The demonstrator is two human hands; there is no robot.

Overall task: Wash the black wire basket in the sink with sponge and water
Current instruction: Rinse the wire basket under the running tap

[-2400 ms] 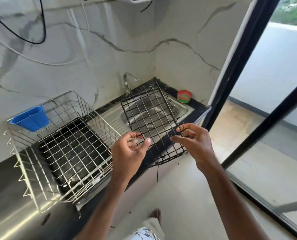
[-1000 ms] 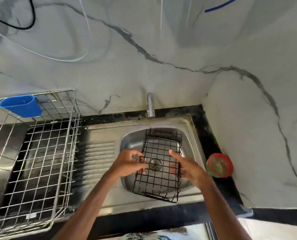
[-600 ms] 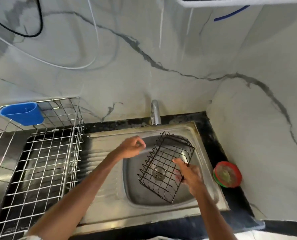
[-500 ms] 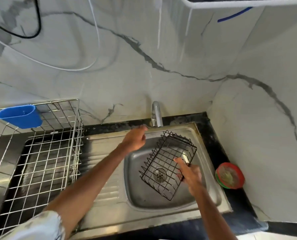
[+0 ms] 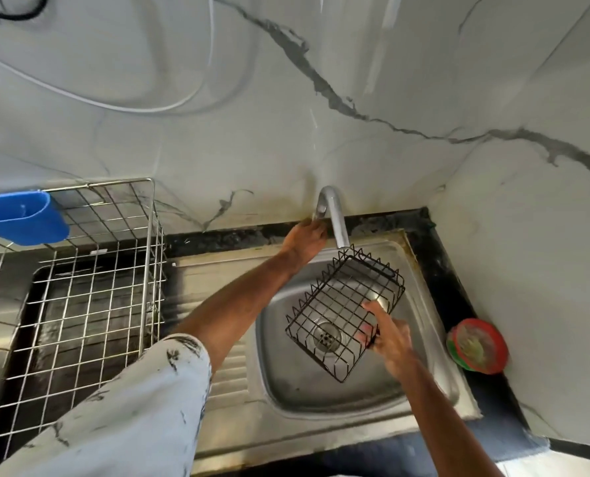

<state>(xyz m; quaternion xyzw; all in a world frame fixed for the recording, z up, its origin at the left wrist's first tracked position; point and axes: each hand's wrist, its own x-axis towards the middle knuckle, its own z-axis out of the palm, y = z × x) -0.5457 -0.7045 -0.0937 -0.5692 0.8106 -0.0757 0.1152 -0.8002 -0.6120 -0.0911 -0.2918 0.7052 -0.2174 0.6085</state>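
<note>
The black wire basket hangs tilted over the steel sink, its far end just under the spout of the tap. My right hand grips the basket's right side wall, thumb on the inside. My left hand reaches to the base of the tap, its fingers at the tap's handle; how they lie is hidden behind the hand. No water shows at the spout. A red and green round container with a scrub pad in it sits on the black counter right of the sink.
A large steel wire dish rack stands on the drainboard at the left, with a blue plastic cup holder hooked on its back rim. Marble walls close in behind and on the right. The sink's drain shows through the basket.
My left hand let go of the basket and reached up to the tap. My right hand alone holds the basket, now lifted and tilted under the spout.
</note>
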